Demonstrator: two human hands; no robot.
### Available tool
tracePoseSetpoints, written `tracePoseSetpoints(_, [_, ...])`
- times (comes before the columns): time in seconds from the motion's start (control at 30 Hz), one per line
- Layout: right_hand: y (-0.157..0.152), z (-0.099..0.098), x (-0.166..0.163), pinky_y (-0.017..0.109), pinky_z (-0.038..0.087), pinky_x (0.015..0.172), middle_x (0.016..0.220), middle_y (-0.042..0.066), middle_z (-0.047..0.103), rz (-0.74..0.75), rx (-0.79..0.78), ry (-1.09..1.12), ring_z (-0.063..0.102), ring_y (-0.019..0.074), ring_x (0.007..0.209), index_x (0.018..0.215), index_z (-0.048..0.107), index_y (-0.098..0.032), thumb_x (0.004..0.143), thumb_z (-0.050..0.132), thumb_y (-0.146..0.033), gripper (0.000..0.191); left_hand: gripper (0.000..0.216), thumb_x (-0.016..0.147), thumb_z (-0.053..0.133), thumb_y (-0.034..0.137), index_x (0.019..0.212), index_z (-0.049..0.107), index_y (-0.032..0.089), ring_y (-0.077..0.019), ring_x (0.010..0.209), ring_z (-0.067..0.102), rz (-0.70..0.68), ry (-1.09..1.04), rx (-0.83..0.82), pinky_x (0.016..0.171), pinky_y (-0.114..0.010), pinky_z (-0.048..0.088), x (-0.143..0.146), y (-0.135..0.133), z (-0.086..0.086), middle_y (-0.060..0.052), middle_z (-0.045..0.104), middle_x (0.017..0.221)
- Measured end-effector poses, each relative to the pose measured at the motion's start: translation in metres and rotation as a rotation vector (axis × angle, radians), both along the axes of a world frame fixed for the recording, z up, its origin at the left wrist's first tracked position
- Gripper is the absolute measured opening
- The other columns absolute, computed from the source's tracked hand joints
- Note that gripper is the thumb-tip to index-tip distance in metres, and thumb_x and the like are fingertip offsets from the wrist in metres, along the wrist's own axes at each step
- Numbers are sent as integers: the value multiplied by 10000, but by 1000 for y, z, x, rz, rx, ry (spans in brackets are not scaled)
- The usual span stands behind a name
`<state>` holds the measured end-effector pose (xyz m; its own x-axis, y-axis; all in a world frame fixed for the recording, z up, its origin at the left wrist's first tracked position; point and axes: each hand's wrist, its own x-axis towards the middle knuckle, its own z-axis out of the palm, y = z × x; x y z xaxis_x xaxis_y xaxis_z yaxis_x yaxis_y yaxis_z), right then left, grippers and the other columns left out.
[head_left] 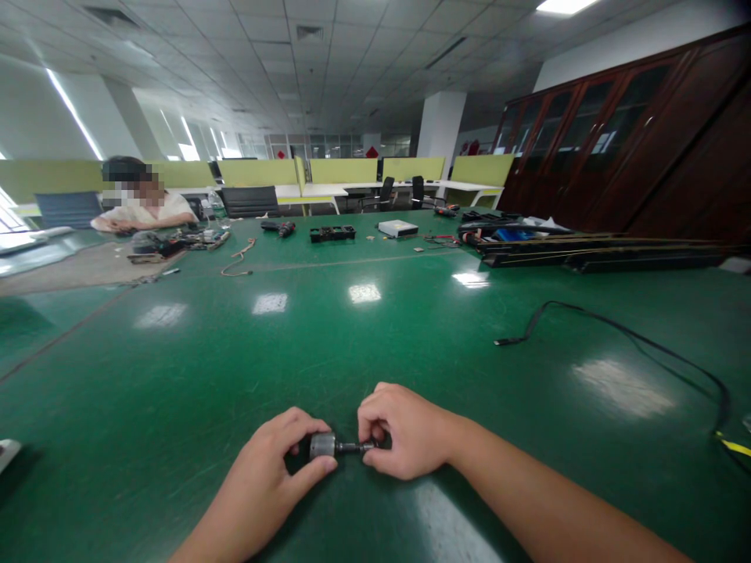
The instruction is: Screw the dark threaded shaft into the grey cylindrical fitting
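A metal part (322, 446) with a grey cylindrical head and a thin dark shaft lies level, close above or on the green tabletop. My left hand (271, 461) has its thumb and fingers around the cylindrical head. At the other end, my right hand (404, 430) pinches the tip of the shaft between thumb and fingers, which partly cover it. Between the two hands a short length of bare shaft shows. Whether the part rests on the table I cannot tell.
A black cable (592, 314) curves across the green table (352, 344) on the right. Long dark rails (587, 252), a silver box (397, 228), a black tray (332, 234) and a power drill (278, 228) lie farther back. Another person (146, 199) sits at far left behind loose parts.
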<state>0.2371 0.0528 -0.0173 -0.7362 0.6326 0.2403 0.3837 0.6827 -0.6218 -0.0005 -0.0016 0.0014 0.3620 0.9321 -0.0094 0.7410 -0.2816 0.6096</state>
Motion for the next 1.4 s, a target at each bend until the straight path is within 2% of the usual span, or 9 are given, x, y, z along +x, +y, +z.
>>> tracePoseSetpoints(0.17, [6,3,9,221,407,611,565,-76,542,-23,-49,-33,505,84,525,683,627,-182,605,686,-145,105,180,899,620,365,1041,682,274,-181,831,587,0,-6,-10,765,-277,436,0,0,1,2,635,933])
tracePoseSetpoints(0.37, [7,8,13,186,346,470,508,-87,506,-8,-202,-40,467,70,449,661,633,-174,607,670,-129,80,172,894,624,358,1033,686,278,-180,822,583,6,-7,-11,759,-279,428,1,1,2,6,634,920])
tracePoseSetpoints(0.8, [6,-2,10,191,386,527,533,-77,542,-48,-119,-18,517,74,484,696,674,-176,627,684,-155,72,176,897,614,364,1026,692,273,-174,793,570,13,-8,-3,727,-268,418,1,0,0,7,616,878])
tracePoseSetpoints(1.03, [1,3,0,223,406,598,627,-47,575,-49,-43,18,528,99,572,746,698,-178,652,714,-168,96,177,888,622,362,1009,696,257,-181,796,574,10,-10,-1,726,-269,424,1,-1,2,-4,629,878])
tracePoseSetpoints(1.23, [-10,8,-13,248,444,705,751,-30,615,-7,-103,88,567,133,683,974,681,-205,660,681,-115,326,169,886,626,343,1018,698,265,-187,814,587,-2,-16,-5,739,-276,428,2,-1,3,-7,639,902])
tracePoseSetpoints(1.4, [-11,4,-13,243,433,702,720,-43,609,-59,-135,96,568,122,664,954,667,-205,687,682,-130,278,170,890,622,339,1028,691,268,-187,821,588,-5,-10,-7,751,-278,434,2,2,2,-7,637,915])
